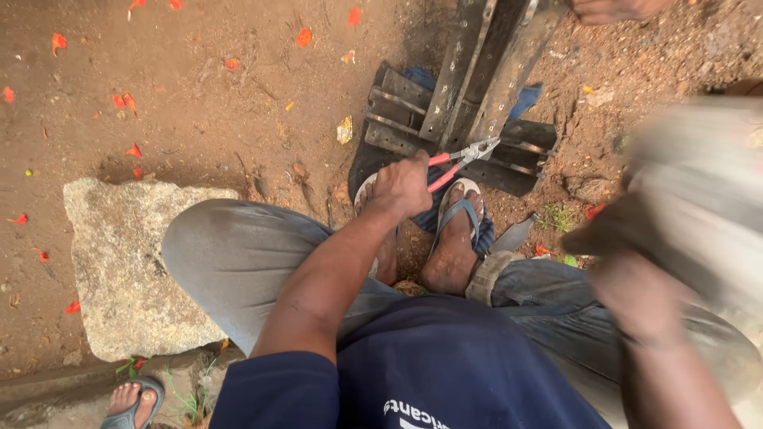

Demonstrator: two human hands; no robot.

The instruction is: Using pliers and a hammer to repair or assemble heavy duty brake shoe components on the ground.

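At the far left of the scene we see red petals (125,101) scattered over the brown dirt ground (214,95). Nearer, a pale rough stone block (131,266) lies on the ground, and at the near edge below it another person's foot in a blue sandal (131,403) shows.

Moving right, our left hand (403,185) reaches out over the grey trouser knee (230,254), its fingers clamped round the red handles of a pair of pliers (459,161). The pliers' metal nose points right and far, touching the near end of the long steel channel bars (485,71), which slant away toward the top of the scene. Those bars rest on a stack of dark flat metal pieces (517,151) lying on the ground, with a blue cloth (524,99) under them. Just near the pliers, our feet in blue-strapped sandals (457,238) stand on the ground.

Further right, our right hand (636,294) is raised close to the camera and badly blurred; we cannot tell how its fingers are set. A pale blurred shape (699,191) sits just above it.
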